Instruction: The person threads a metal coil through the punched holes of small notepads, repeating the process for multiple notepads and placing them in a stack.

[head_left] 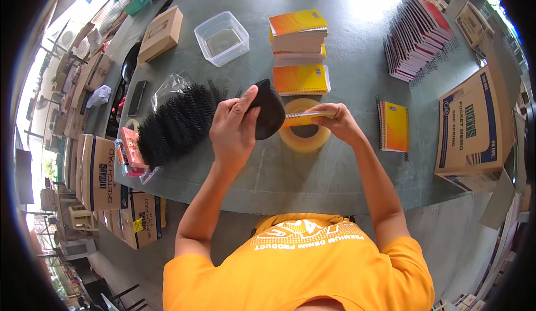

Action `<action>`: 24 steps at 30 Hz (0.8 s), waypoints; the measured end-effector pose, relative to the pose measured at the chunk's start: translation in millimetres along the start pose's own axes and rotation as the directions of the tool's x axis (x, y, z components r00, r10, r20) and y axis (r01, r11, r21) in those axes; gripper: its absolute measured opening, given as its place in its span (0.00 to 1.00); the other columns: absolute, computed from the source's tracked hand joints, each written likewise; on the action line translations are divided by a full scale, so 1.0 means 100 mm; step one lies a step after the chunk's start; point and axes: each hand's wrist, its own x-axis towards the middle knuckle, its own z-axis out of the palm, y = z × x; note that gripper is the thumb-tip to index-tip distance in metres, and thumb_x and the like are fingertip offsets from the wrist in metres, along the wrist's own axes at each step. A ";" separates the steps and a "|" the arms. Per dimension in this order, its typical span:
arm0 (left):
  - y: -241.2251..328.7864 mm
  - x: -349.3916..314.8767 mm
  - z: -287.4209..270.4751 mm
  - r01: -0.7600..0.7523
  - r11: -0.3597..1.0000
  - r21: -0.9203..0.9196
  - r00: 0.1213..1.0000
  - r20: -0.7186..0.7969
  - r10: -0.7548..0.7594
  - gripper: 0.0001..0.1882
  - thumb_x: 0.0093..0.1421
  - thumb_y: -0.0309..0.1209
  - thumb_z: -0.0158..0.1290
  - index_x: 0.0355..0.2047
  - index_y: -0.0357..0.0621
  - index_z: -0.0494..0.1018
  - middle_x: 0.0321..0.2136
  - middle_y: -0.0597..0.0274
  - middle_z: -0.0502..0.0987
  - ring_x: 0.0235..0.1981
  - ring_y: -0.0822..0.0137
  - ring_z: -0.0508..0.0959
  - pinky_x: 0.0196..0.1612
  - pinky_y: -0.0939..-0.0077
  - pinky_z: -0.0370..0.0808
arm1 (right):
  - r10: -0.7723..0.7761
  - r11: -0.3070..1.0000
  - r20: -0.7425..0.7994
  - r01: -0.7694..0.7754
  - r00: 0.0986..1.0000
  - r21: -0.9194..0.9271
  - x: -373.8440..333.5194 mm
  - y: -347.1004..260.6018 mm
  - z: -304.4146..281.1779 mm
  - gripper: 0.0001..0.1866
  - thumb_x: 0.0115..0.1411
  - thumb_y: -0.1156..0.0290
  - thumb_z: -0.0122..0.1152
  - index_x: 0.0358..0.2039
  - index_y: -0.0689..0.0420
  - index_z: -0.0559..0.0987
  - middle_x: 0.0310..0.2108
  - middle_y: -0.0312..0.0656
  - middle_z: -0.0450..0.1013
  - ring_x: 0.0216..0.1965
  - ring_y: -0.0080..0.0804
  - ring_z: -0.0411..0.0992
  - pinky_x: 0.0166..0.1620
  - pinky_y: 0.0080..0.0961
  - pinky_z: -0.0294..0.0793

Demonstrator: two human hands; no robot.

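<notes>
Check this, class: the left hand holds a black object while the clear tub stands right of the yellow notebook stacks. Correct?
No: the head view shows the clear tub left of the yellow notebook stacks. The left hand does hold a black object.

Left hand (231, 126): bare, like the forearm (202, 213) behind it
Right hand (341, 124): bare too
Left sleeve (187, 275): short, orange-yellow, up the arm from the left hand
Right sleeve (410, 263): short, matching
T-shirt (251, 283): orange-yellow, rounded neckline (324, 298) farthest from the hands
Chest print (307, 234): white, large shapes nearest the hands, halftone dots, small block capitals
</notes>
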 end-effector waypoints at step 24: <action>0.17 0.24 0.31 -0.065 0.997 -0.042 0.997 0.026 0.066 0.23 0.50 0.20 0.57 0.47 0.54 0.75 0.30 0.55 0.75 0.28 0.61 0.76 0.34 0.71 0.75 | 0.128 0.992 -0.033 -0.128 0.991 -0.008 -0.12 0.01 -0.02 0.12 0.56 0.78 0.60 0.42 0.62 0.78 0.35 0.34 0.77 0.37 0.18 0.72 0.43 0.17 0.70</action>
